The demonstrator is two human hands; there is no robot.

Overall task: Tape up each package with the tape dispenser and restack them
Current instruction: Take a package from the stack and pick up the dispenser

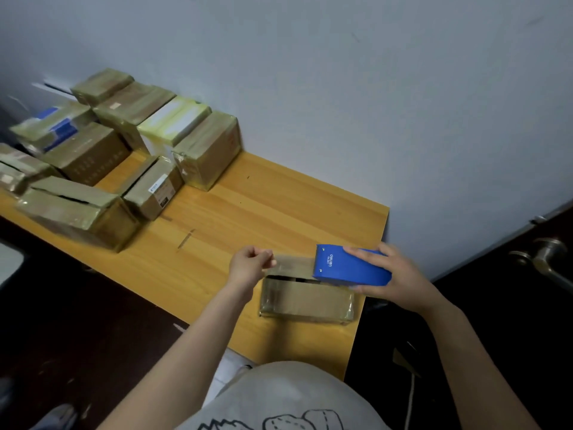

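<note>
Well, the brown cardboard box (305, 297) hid its contents from me; right hand (400, 274) gripped the blue tape dispenser (350, 268), lying left-right; left hand (248, 265) pinched tape (293, 263).

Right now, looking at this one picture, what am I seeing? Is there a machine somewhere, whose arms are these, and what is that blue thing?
There is no machine here. A person is working bare-handed, and a wide-angle camera worn on the head looks down at the work, so you see it from their viewpoint. The right hand grips a blue tape dispenser. The left hand pinches the end of a strip of brown tape coming out of it. The strip stretches over a small cardboard package lying near the corner of the wooden table. Farther back on the left, near the wall, more packages are gathered, some stacked on others.
</note>
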